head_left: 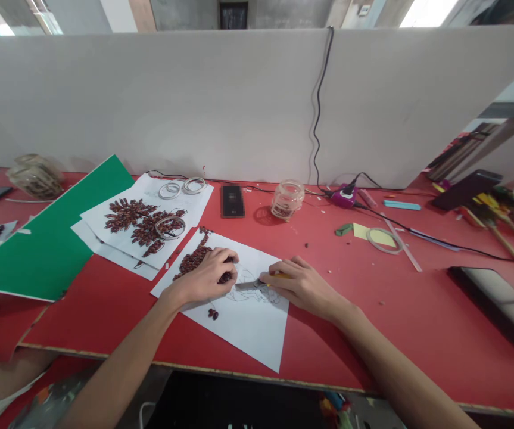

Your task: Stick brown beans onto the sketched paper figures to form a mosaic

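Head camera shows us that the fingers of our right hand (304,283) are closed together around the yellow handle of a knife-like tool (245,286), whose flat blade points to the left and ends just beside the fingertips of our left hand (207,273). These left fingers are curled, near to each other, over some dark seeds; whether they pinch one of them, we cannot tell.

Under both our hands lies a white sheet (252,333), with thin drawn lines (271,296) around the blade. On its upper left part, a dense patch of reddish-brown seeds (193,261) extends as far as our left hand, and a few loose seeds (213,313) lie below this hand.

Farther to the left we see overlapping papers (149,189), which carry leaf-shaped clusters (125,215) of similar seeds, with pale rings (194,192) resting on top. Beyond them is a green board (55,256).

Behind our sheet, a dark phone (232,205) lies and an open glass jar (289,205) stands on the red table (346,369). To the right are a purple adapter (341,196) and a yellow paper (361,231).
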Action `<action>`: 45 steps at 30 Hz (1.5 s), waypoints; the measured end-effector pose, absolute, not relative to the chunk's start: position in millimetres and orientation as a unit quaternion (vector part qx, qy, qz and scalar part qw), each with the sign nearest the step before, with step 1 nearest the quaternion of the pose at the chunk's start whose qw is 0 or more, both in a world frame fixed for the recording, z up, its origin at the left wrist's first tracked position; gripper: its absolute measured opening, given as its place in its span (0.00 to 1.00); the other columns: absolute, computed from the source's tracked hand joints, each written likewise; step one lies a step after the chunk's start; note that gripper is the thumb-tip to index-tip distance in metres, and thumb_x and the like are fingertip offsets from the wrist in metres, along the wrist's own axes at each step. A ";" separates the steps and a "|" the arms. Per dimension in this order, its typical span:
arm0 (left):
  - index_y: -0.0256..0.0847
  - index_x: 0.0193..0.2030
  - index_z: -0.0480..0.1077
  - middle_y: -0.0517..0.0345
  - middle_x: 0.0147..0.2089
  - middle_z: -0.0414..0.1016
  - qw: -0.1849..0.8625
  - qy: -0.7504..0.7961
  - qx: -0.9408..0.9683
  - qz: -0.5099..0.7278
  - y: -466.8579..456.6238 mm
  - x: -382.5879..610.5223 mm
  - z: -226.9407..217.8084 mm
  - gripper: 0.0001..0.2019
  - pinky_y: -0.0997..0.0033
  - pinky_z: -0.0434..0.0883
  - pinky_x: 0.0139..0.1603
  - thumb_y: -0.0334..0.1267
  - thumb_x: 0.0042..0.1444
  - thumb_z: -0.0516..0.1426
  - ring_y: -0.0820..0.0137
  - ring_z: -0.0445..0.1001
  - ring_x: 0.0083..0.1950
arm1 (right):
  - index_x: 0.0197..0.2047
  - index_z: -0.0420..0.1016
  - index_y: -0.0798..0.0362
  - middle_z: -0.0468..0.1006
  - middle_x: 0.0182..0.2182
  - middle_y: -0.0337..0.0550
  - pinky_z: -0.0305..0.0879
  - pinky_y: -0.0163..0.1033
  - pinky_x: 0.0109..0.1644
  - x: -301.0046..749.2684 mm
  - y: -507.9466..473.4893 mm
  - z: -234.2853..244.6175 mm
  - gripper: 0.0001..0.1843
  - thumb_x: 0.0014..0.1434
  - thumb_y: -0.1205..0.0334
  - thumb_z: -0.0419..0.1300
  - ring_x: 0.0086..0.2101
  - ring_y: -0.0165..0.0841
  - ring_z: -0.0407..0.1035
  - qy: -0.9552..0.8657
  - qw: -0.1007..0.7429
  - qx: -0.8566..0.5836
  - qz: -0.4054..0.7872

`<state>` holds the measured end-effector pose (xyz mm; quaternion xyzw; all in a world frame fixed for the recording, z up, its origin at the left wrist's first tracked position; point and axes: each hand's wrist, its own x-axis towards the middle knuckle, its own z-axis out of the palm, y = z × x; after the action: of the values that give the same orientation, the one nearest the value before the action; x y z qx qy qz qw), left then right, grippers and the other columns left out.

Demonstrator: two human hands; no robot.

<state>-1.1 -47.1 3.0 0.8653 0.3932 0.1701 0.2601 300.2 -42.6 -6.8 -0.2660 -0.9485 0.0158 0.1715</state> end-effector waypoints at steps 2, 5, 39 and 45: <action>0.43 0.36 0.71 0.52 0.59 0.67 0.262 0.394 0.865 0.167 -46.7 -1.2 2.4 0.06 0.54 0.66 0.68 0.30 0.63 0.56 0.58 0.63 0.66 | 0.59 0.76 0.47 0.80 0.44 0.46 0.58 0.41 0.45 300.0 -42.7 -5.5 0.17 0.77 0.64 0.49 0.40 0.33 0.73 -0.948 0.174 -0.265 0.019; 0.43 0.36 0.71 0.52 0.59 0.67 0.267 0.394 0.864 0.162 -46.4 -1.3 1.8 0.06 0.55 0.65 0.68 0.30 0.64 0.55 0.58 0.62 0.67 | 0.59 0.77 0.47 0.80 0.44 0.46 0.57 0.41 0.45 299.9 -43.2 -3.8 0.18 0.78 0.64 0.48 0.40 0.33 0.73 -0.950 0.170 -0.262 0.020; 0.43 0.37 0.70 0.51 0.59 0.66 0.275 0.396 0.860 0.169 -47.1 -1.6 2.8 0.05 0.54 0.64 0.68 0.30 0.63 0.55 0.58 0.63 0.66 | 0.59 0.78 0.48 0.80 0.44 0.46 0.58 0.41 0.45 302.0 -43.0 -5.0 0.18 0.77 0.64 0.49 0.41 0.33 0.74 -0.950 0.170 -0.262 0.024; 0.43 0.37 0.70 0.51 0.59 0.67 0.273 0.395 0.861 0.170 -47.6 -1.1 2.6 0.05 0.54 0.64 0.68 0.30 0.64 0.55 0.58 0.62 0.67 | 0.59 0.77 0.47 0.79 0.45 0.46 0.57 0.41 0.45 302.4 -42.6 -8.4 0.17 0.77 0.65 0.49 0.41 0.33 0.73 -0.949 0.177 -0.260 0.012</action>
<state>-1.1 -47.6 2.6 0.8606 0.3950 0.1704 0.2726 302.4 -42.6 -8.4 -0.2600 -0.9492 0.0122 0.1771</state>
